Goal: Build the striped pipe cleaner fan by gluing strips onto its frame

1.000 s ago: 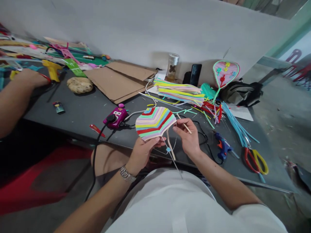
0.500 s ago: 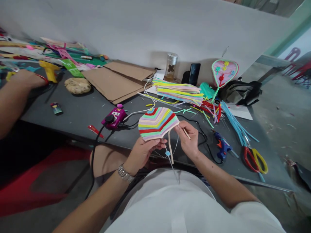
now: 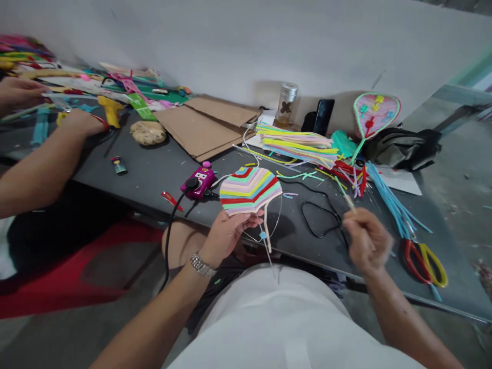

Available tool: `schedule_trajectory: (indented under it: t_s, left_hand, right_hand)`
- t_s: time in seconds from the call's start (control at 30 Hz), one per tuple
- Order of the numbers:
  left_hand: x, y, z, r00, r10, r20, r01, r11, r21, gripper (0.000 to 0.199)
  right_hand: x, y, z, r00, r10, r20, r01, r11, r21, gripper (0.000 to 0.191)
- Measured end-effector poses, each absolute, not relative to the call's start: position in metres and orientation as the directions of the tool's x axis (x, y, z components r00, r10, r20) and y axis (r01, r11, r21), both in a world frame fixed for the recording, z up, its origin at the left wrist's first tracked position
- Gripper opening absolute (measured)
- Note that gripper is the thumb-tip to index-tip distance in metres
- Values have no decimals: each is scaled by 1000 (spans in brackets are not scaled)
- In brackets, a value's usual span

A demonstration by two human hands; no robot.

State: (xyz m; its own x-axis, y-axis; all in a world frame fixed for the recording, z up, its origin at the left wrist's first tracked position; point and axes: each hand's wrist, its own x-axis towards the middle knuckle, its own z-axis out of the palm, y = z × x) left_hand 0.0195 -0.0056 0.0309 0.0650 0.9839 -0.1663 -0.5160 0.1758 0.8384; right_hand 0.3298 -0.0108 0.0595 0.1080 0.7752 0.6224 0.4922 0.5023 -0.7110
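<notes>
My left hand (image 3: 226,233), with a metal watch at the wrist, pinches the lower edge of a rounded striped panel (image 3: 251,192) of coloured pipe cleaners. Below the panel hang a beige strip (image 3: 266,230), thin wires and a small blue piece (image 3: 263,235). My right hand (image 3: 367,238) is away to the right over the table, blurred, its fingers closed around a short pale strip (image 3: 349,201). The blue glue gun is hidden from view, and a black cable (image 3: 326,207) runs behind this hand.
A pipe-cleaner bundle (image 3: 295,146), purple power socket (image 3: 200,182), cardboard (image 3: 207,128), bottle (image 3: 286,105), phone (image 3: 324,117) and heart-like piece (image 3: 374,114) lie or stand around. Red-yellow scissors (image 3: 425,261) are at right. Another person's hands (image 3: 82,123) are at left.
My right hand has left the panel's edge and moved right, over where the blue glue gun lay. The left hand still holds the panel. The view has turned left.
</notes>
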Motion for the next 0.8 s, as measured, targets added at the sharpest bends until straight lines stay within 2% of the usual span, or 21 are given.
schedule_trajectory:
  t_s: [0.07, 0.13, 0.23, 0.3, 0.37, 0.47, 0.53, 0.6, 0.67, 0.7, 0.77, 0.8]
  left_hand:
    - [19, -5, 26, 66, 985, -160, -511, 171, 842, 23]
    - [21, -5, 22, 76, 984, -160, -507, 176, 844, 23]
    - [31, -8, 22, 106, 981, -165, -506, 196, 840, 23]
    - [38, -11, 25, 135, 978, -161, -508, 207, 836, 22]
    - [41, -13, 30, 149, 977, -150, -504, 205, 839, 21]
    - [36, -13, 34, 133, 981, -138, -479, 186, 858, 20]
    - [29, -11, 32, 116, 984, -133, -458, 172, 872, 20]
    - [24, -9, 28, 106, 986, -127, -447, 161, 880, 20]
    - [25, -7, 24, 111, 986, -125, -442, 161, 882, 21]
    - [28, -7, 22, 120, 985, -126, -438, 166, 883, 21]
    - [37, -5, 20, 152, 981, -123, -426, 177, 887, 20]
    - [43, -5, 19, 173, 978, -121, -421, 184, 888, 19]
  right_hand:
    - [346, -15, 69, 272, 701, 659, 544, 453, -706, 21]
    - [347, -20, 71, 339, 695, 634, 564, 389, -728, 22]
    - [322, -23, 57, 229, 836, 499, 586, 291, -757, 9]
    - [298, -20, 41, 83, 888, 452, 576, 328, -749, 8]
    - [279, -12, 28, -94, 866, 491, 619, 437, -652, 16]
    - [265, -1, 22, -370, 818, 440, 755, 541, -371, 20]
    - [265, 4, 25, -471, 806, 359, 788, 567, -239, 30]
    - [268, 6, 27, -505, 794, 339, 788, 584, -193, 39]
    - [272, 5, 28, -468, 795, 387, 782, 576, -238, 31]
    - [273, 4, 27, -423, 801, 424, 764, 566, -309, 24]
    - [272, 1, 24, -284, 845, 452, 650, 517, -557, 16]
    - [271, -1, 22, -208, 883, 421, 539, 462, -704, 14]
